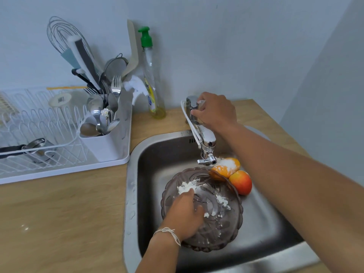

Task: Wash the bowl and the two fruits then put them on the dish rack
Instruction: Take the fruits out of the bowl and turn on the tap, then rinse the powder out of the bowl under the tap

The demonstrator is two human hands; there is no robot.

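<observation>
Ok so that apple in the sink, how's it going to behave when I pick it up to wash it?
The apple looks round and smooth, so it will likely roll on the sink floor if nudged. It leans against the bowl and the powdered orange fruit, which may shift. Once wet it is probably slippery, so wrap your grip around it.

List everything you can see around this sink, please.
Patterned glass bowl: one, smoky grey, powder-dusted, in steel sink.
Round fruits: two; orange one powdered, red-yellow one, behind bowl.
Chrome tap: one, sink's back edge.
Wire dish rack: one, white, left counter.
Cutlery holder: one, white, full of utensils.
Soap bottle: one, clear, green pump.
Left hand: in bowl.
Right hand: on tap handle.
</observation>
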